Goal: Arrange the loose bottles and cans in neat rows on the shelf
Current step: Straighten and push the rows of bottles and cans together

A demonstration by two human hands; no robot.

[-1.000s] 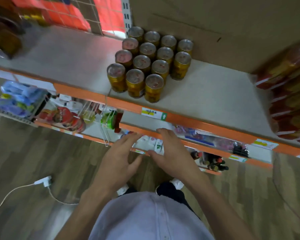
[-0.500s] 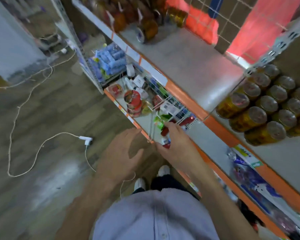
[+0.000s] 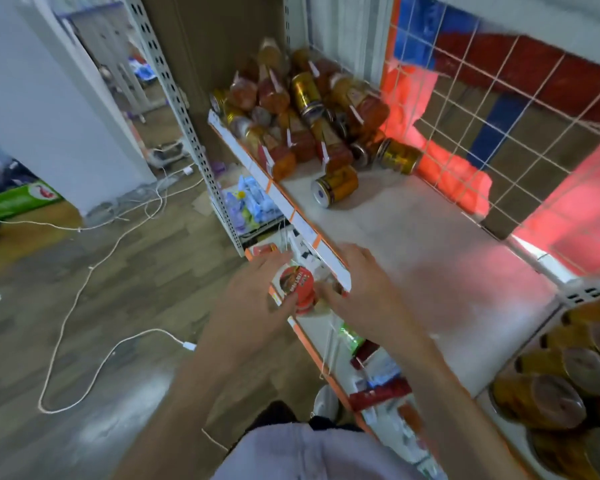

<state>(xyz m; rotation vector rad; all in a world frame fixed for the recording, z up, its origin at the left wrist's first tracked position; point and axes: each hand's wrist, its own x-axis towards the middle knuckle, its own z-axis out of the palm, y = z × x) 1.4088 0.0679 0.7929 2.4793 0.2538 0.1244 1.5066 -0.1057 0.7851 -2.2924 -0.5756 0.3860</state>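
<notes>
The pale shelf (image 3: 430,244) with its orange front edge carries a jumbled heap of bottles and cans (image 3: 291,109) in its far left corner, against the wire grid (image 3: 499,109) at the back. Past its right edge, golden cans (image 3: 568,386) stand upright in tight rows. The left hand (image 3: 253,299) and right hand (image 3: 361,292) hover at the front edge, fingers spread and loose, gripping nothing. One stray can (image 3: 335,186) lies on its side just beside the heap
</notes>
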